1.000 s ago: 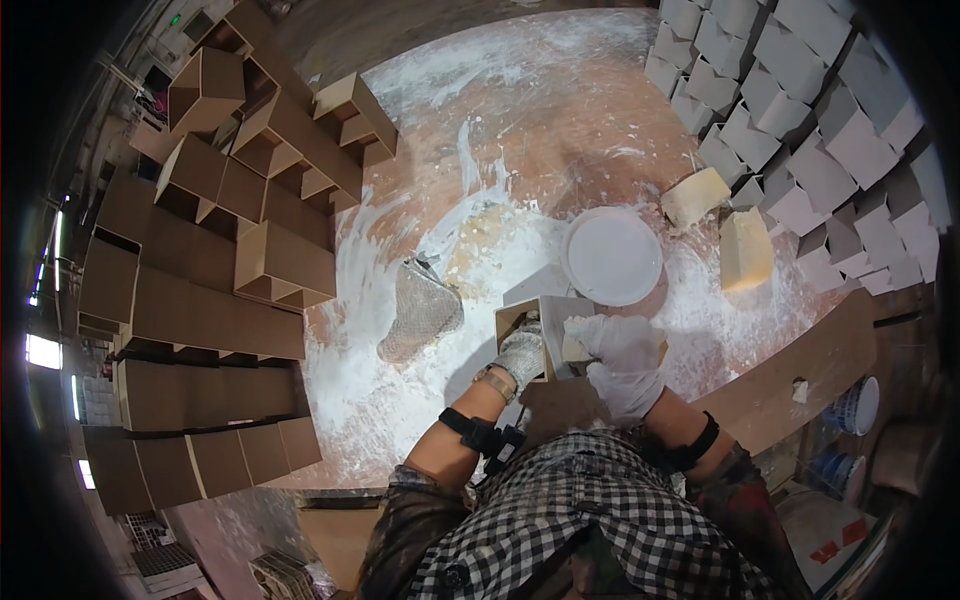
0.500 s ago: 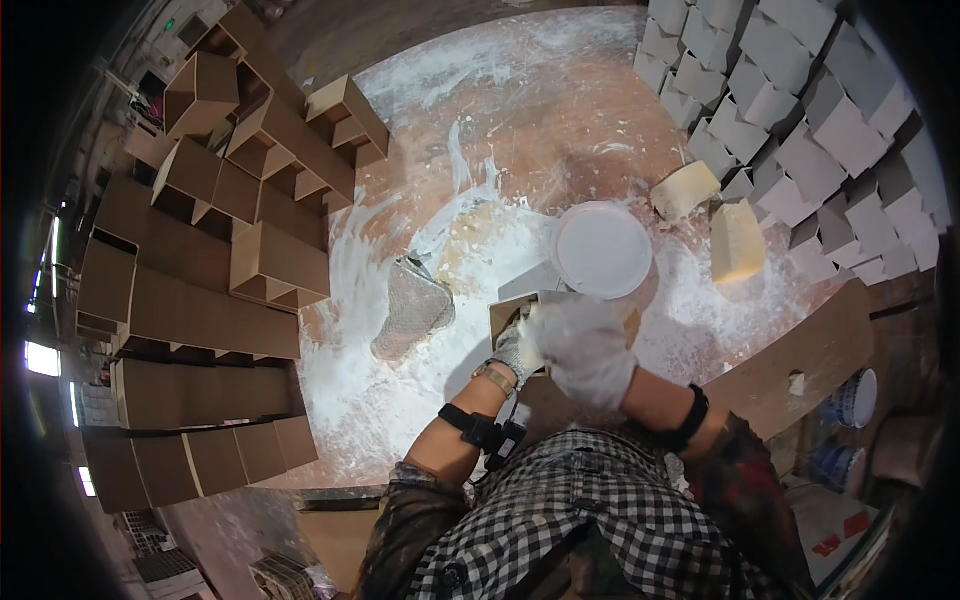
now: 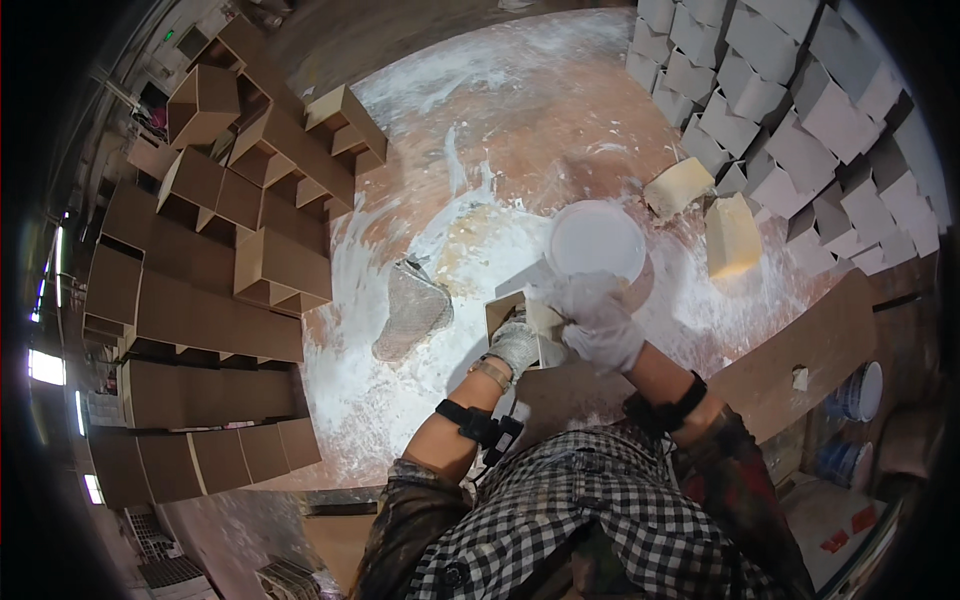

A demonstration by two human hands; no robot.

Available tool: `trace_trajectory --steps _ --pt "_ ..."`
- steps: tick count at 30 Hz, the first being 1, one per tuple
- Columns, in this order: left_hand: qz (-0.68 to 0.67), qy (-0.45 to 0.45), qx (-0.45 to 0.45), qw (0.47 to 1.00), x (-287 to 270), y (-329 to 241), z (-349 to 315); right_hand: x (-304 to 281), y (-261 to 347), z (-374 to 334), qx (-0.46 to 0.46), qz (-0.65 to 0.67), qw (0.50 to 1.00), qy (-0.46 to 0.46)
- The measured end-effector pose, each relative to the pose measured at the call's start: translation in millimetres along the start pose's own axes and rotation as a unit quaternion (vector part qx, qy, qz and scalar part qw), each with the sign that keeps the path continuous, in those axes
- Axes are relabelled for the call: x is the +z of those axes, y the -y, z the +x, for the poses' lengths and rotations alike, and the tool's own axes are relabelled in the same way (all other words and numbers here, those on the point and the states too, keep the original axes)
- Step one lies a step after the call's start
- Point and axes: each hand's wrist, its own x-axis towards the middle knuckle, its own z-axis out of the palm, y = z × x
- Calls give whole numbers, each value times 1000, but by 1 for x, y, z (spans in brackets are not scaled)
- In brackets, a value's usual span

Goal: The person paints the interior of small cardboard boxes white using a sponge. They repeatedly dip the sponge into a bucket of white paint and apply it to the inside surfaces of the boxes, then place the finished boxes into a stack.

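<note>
My left hand [image 3: 514,342], in a whitish knit glove, reaches into the open end of a small box [image 3: 503,314] and holds it up off the table; its fingertips are hidden inside. Against the box's right side is my right hand [image 3: 602,330], in a white-smeared glove, its fingers bent and blurred. Whatever it holds is hard to make out. Just beyond stands a round white tub [image 3: 598,240] with whitish content. A grey mesh cloth or glove [image 3: 414,312] lies on the white-smeared table [image 3: 560,110], left of the box.
Brown open boxes [image 3: 285,262] are stacked along the left. White-coated boxes [image 3: 750,90] fill the far right. Two yellow sponge blocks [image 3: 680,187] sit right of the tub. A brown board [image 3: 800,355] borders the table's near right, with blue-and-white buckets [image 3: 858,392] below.
My right hand has shifted slightly to the right along the box, showing more of its side. My left hand stays in the box; the whole view has moved a little.
</note>
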Motion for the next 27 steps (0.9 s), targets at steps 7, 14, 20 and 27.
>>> trace_trajectory --steps 7,14,20,27 --pt "-657 -53 -48 751 103 83 16 34 -7 -23 -237 -151 959 -43" --pt "-186 -92 -92 974 36 32 -3 6 24 -55 -201 -30 977 -69" --pt "-67 -101 -41 992 39 35 4 -26 1 1 -152 -210 945 -197" --pt "-69 -87 -44 993 67 61 37 11 -25 0 -132 -201 958 -156"
